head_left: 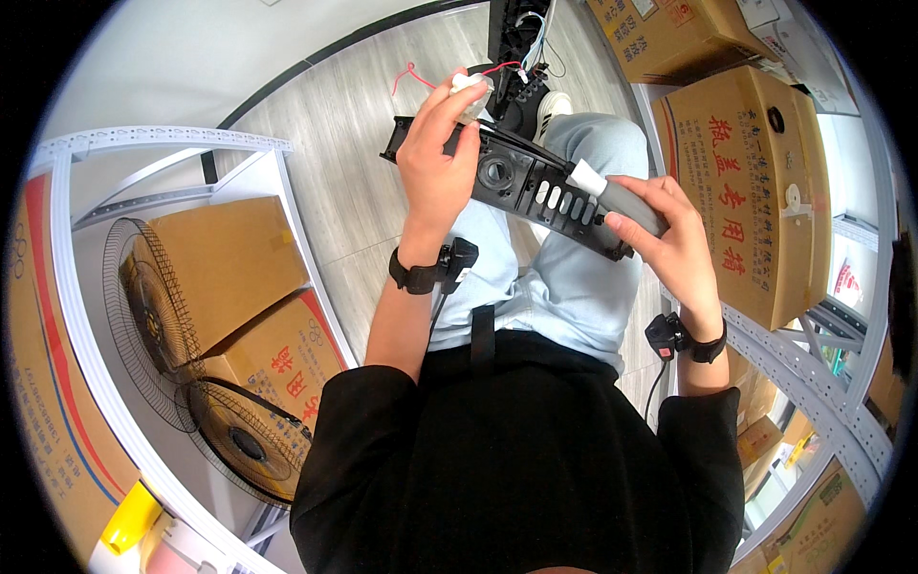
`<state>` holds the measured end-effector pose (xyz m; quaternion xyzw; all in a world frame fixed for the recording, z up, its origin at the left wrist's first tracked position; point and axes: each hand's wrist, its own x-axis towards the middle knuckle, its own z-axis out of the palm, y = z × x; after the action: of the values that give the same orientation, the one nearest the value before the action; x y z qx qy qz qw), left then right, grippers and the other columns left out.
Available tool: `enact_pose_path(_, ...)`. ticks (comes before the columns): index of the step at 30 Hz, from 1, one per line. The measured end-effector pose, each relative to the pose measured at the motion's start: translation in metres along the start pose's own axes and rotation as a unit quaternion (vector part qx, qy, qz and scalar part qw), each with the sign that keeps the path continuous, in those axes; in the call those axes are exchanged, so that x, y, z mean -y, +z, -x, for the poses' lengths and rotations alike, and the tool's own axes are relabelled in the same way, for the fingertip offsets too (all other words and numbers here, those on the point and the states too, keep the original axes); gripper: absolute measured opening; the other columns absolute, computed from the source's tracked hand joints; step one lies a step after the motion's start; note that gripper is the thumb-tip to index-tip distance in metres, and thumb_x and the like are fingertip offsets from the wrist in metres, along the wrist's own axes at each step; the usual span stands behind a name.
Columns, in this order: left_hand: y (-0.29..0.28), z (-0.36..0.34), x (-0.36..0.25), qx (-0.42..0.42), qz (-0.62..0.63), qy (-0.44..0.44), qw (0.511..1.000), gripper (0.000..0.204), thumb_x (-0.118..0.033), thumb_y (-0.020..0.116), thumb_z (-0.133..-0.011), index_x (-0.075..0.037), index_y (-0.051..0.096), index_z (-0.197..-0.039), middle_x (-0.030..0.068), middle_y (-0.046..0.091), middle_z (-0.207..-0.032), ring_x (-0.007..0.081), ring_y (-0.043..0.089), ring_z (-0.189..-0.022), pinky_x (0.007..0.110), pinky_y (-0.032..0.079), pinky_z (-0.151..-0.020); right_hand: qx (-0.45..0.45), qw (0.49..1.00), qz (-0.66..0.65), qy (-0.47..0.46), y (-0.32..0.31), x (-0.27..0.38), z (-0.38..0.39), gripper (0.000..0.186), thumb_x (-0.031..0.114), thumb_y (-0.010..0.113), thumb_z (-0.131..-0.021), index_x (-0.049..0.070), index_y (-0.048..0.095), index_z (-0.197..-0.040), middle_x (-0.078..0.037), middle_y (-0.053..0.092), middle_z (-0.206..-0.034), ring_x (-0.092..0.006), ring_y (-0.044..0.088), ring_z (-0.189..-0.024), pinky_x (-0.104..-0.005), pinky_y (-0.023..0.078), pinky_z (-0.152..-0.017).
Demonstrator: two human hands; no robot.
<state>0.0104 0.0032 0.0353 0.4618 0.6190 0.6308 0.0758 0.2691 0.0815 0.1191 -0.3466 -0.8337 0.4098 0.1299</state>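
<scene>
A long black plastic panel [523,194] with a round opening and a row of pale and grey buttons lies slanted above my knees. My left hand [435,163] is over its far left end, fingers pinching a small whitish translucent plastic part [475,96] with a red wire beside it. My right hand [669,225] is closed round a thick grey-handled tool [629,203] with a white collar. From the collar a dark slim length runs along the panel; its tip is hard to make out. The tool lies over the panel's right end.
Beyond the panel stands a dark upright piece [521,48] with loose wires, near my shoe [552,110]. Wire fan grilles [153,316] lean against cardboard boxes [229,258] on a white rack at the left. More cardboard boxes [741,182] stand on the right-hand rack.
</scene>
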Motion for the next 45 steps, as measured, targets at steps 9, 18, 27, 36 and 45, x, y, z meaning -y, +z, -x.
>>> enact_pose_path(9, 0.001, 0.0, -0.002, -0.002, 0.006, -0.016, 1.0, 0.049, 0.012, 0.065, -0.079, -0.013, 0.07, -0.121, 0.0133, 0.065, -0.13, 0.0258, 0.067, -0.112, 0.033, 0.055, -0.093, 0.092, 0.93, -0.29, 0.206, -0.003, -0.002, -0.005, 0.033, 0.023, 0.068, -0.097, 0.002, 0.061, -0.122, -0.004, 0.065, -0.095, -0.0094, 0.063, -0.072, -0.0209, 0.045, -0.064)
enact_pose_path(18, 0.004, 0.002, -0.003, -0.001, -0.029, 0.014, 0.999, 0.048, 0.012, 0.064, -0.079, -0.012, 0.071, -0.12, 0.0122, 0.065, -0.131, 0.0261, 0.066, -0.114, 0.033, 0.055, -0.092, 0.07, 0.957, -0.169, 0.224, -0.012, 0.012, -0.009, 0.033, 0.022, 0.074, -0.092, 0.001, 0.063, -0.115, -0.003, 0.063, -0.088, -0.0102, 0.06, -0.068, -0.0232, 0.046, -0.064)
enact_pose_path(27, 0.007, 0.002, -0.006, 0.011, -0.031, 0.012, 0.999, 0.047, 0.012, 0.064, -0.078, -0.011, 0.071, -0.118, 0.0126, 0.065, -0.131, 0.0269, 0.066, -0.115, 0.033, 0.055, -0.092, -0.033, 0.997, -0.076, 0.01, -0.001, -0.014, -0.002, 0.033, 0.027, 0.071, -0.094, 0.004, 0.065, -0.118, 0.0, 0.065, -0.085, -0.0068, 0.059, -0.068, -0.0203, 0.043, -0.059)
enact_pose_path(36, 0.008, 0.0, -0.01, 0.011, -0.033, 0.013, 0.999, 0.048, 0.013, 0.064, -0.078, -0.011, 0.071, -0.119, 0.0133, 0.064, -0.132, 0.0275, 0.066, -0.115, 0.034, 0.055, -0.094, 0.045, 0.95, -0.24, 0.193, -0.007, -0.009, -0.004, 0.031, 0.027, 0.068, -0.096, 0.004, 0.067, -0.116, -0.003, 0.064, -0.09, -0.0077, 0.061, -0.076, -0.0194, 0.043, -0.062)
enact_pose_path(45, 0.005, 0.002, -0.003, 0.029, -0.04, 0.02, 0.999, 0.049, 0.014, 0.064, -0.082, -0.008, 0.068, -0.125, 0.0153, 0.06, -0.136, 0.0234, 0.061, -0.121, 0.034, 0.057, -0.097, 0.108, 0.93, -0.227, 0.267, -0.017, -0.005, -0.009, 0.04, 0.017, 0.078, -0.087, 0.006, 0.062, -0.122, -0.003, 0.062, -0.103, -0.0089, 0.059, -0.088, -0.0222, 0.046, -0.074)
